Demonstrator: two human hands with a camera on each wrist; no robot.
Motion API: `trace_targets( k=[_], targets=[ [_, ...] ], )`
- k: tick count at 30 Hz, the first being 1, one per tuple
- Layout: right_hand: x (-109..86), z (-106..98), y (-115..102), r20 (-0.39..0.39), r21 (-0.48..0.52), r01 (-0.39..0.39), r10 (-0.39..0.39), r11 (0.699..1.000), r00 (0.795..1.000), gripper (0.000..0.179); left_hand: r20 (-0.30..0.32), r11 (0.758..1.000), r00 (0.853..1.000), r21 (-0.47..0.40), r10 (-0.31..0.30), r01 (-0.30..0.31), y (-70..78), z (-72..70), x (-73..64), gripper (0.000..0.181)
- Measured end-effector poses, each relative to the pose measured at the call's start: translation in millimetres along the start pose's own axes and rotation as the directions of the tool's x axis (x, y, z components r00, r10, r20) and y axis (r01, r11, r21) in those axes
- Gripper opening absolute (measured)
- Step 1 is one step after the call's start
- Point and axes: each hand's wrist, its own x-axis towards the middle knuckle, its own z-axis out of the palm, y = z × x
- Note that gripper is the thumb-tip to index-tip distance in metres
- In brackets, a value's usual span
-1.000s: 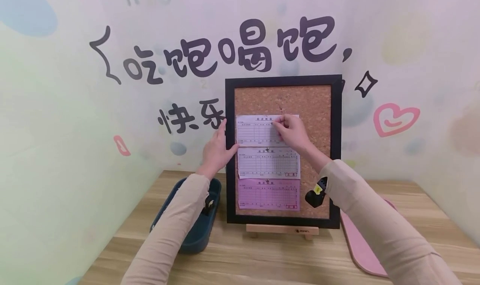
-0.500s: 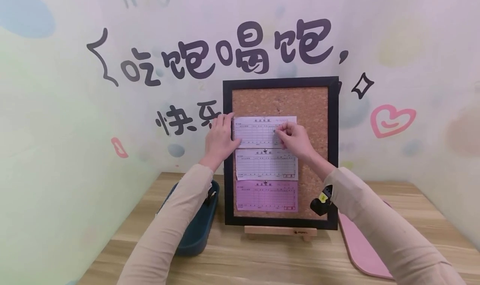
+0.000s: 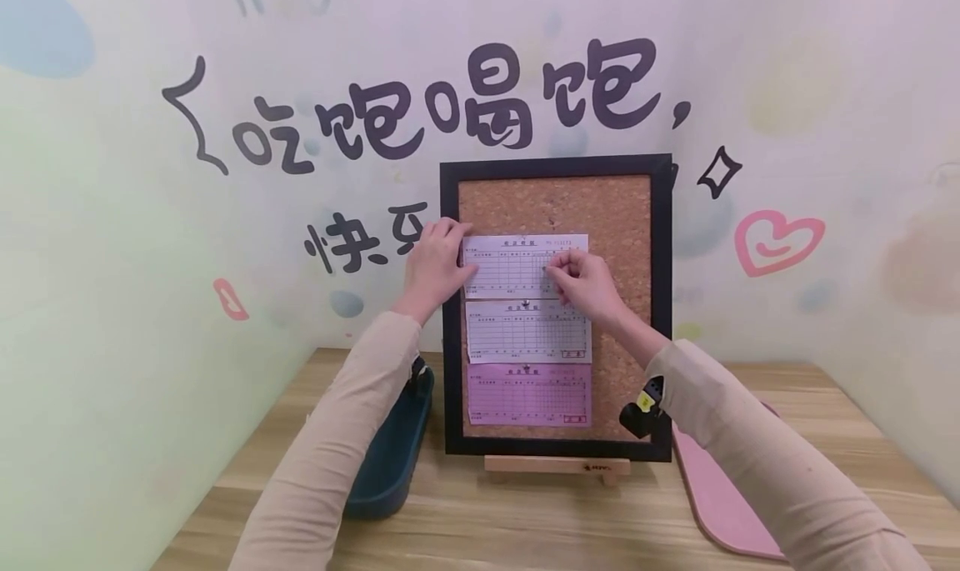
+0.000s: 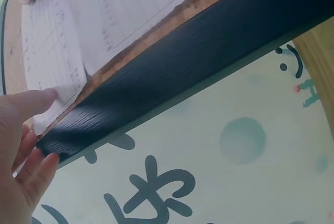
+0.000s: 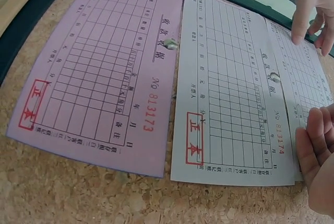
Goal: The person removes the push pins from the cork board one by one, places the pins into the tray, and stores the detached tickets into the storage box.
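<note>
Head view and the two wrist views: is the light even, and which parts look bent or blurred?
Head view: soft even light, no glare; the table edge curves near the corners. Left wrist view: the left hand is close and blurred, the black frame runs tilted. Right wrist view: print on the pink form is sharp, the right hand is soft.

Soft, even light fills all three views; nothing is dim and no glare shows. The head view is slightly hazy and washed out, with pale colours on the wall (image 3: pixel 112 246), and its edges bow outward so the bench (image 3: pixel 525 521) curves. Shadows are faint, only a weak one under the cork board (image 3: pixel 555 304). The left wrist view is tilted, the near fingers (image 4: pixel 31 104) blurred. In the right wrist view the printed slips (image 5: pixel 104 72) read sharp, while the close fingers (image 5: pixel 315 145) blur.
</note>
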Motion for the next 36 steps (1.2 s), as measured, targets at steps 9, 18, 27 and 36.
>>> trace_targets(
  k=[9, 18, 27, 36],
  targets=[
    [0.8, 1.3, 0.1, -0.005, 0.009, 0.0, 0.0, 1.0, 1.0, 0.012, 0.064, 0.997, 0.997, -0.054, -0.05, 0.053, 0.4, -3.3, 4.6, 0.036],
    [0.8, 0.3, 0.2, 0.007, -0.011, -0.01, 0.01, 1.0, 1.0, 0.015, 0.07, 0.996, 0.996, -0.068, -0.051, 0.056, 0.8, -5.2, 6.4, 0.018],
    [-0.1, 1.1, 0.2, 0.015, 0.004, -0.02, 0.02, 1.0, 1.0, 0.017, 0.059, 0.993, 0.997, -0.106, -0.045, 0.051, -0.9, -2.8, 7.3, 0.011],
    [-1.6, 0.4, 2.8, 0.016, 0.001, -0.013, 0.013, 1.0, 1.0, 0.016, 0.073, 0.988, 0.997, -0.147, -0.036, 0.046, -3.6, -6.6, 4.5, 0.016]
  ],
)
